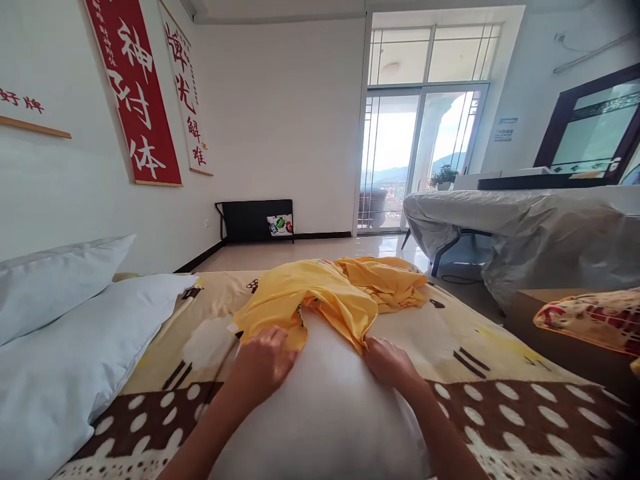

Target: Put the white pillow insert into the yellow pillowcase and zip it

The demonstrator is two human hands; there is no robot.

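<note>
A yellow pillowcase (310, 283) covers the far end of a white pillow (320, 400) that lies in front of me. My left hand (270, 357) is closed on the left edge of the case's opening, its fingers partly hidden by the back of the hand. On the other side, my right hand (390, 363) grips the right edge of the opening, pulling the fabric to a point. Toward the back right, the rest of the yellow cloth lies bunched in folds. The near part of the pillow is bare between my forearms.
A patterned blanket (475, 333) lies under the pillow. Two more white pillows (115, 327) rest at the left. To the right are a cardboard box (530, 320) with a red patterned cloth (590, 320) on it and a plastic-covered table (500, 213).
</note>
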